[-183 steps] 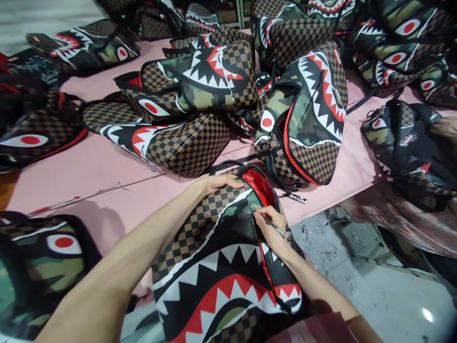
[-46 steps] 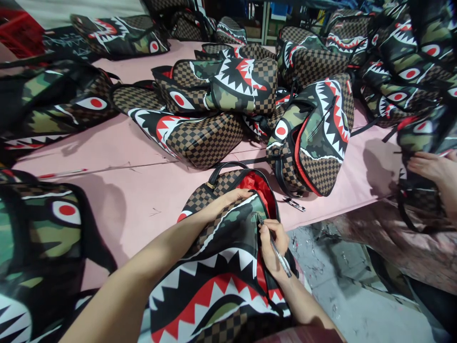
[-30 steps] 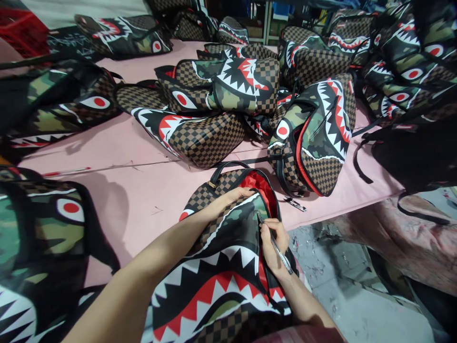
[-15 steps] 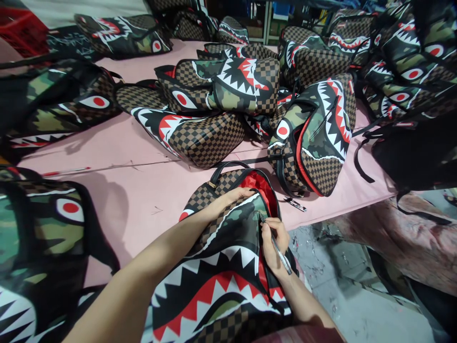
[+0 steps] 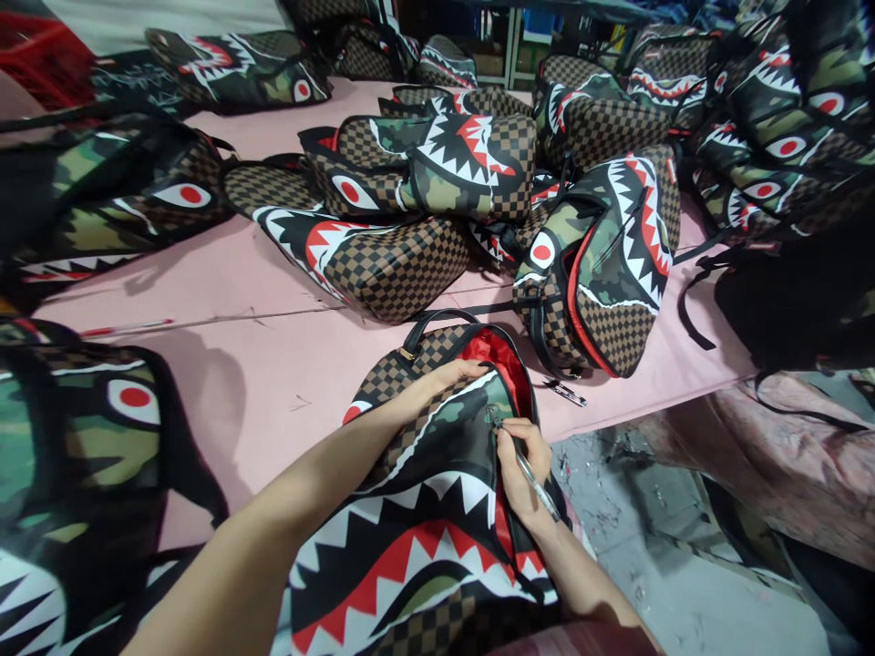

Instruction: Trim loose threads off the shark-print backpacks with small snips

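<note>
Right hand [image 5: 525, 460]: fingers closed around pen-like tool [image 5: 538, 489], tip by slit [image 5: 493, 456] in backpack [image 5: 447, 506]. Left hand [image 5: 457, 372] at 11 o'clock from right, on edge of red-lined opening; fingertips partly hidden, grip cannot be told. Backpack at 6 o'clock in view, by near edge of pink table [image 5: 287, 383]. Small metal tool [image 5: 566, 393] at 1 o'clock from right hand.

moderately bright indoor light over the pink table [image 5: 293, 364], soft shadow [image 5: 211, 392] at nine o'clock, dim background at twelve, black bag [image 5: 793, 301] at three almost without detail, centre quite sharp, edges stretched, red crate [image 5: 41, 59] at ten blurred
</note>
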### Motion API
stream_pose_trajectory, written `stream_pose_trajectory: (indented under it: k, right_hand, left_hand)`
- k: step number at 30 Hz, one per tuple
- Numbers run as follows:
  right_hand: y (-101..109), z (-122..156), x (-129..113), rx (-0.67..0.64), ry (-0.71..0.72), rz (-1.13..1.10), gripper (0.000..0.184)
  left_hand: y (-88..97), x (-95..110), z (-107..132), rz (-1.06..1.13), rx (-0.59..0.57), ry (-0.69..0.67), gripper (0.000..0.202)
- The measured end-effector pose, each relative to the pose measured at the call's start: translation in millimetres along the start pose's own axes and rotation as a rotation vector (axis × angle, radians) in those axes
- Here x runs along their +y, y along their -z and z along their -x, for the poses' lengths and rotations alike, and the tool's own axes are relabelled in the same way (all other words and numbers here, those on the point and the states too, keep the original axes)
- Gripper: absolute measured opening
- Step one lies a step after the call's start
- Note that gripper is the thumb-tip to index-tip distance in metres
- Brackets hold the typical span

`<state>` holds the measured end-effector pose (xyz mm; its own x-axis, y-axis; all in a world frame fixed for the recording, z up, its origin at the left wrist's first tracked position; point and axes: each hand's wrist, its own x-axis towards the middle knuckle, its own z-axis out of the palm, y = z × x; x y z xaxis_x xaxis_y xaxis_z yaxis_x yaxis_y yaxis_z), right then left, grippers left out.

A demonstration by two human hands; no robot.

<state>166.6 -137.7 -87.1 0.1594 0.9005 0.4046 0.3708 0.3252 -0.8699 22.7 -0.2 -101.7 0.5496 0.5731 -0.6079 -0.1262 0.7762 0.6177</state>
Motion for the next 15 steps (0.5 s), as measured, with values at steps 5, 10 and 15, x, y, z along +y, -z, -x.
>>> stream_pose_trajectory:
  k: [5, 10, 15]
  right_hand:
    - [0, -2, 1, -0.007, 0.015, 0.012, 0.002]
    - [1, -1, 2, 0.021, -0.008, 0.019, 0.005]
    - [0, -3, 7, 0.034, -0.053, -0.02, 0.008]
  left_hand:
    - [8.7, -5, -11, 0.007, -0.116, 0.004, 0.012]
    - [6.0, -3, -13, -0.013, -0.113, -0.03, 0.011]
    - [4.0, 4, -15, -0.059, -0.104, -0.102, 0.018]
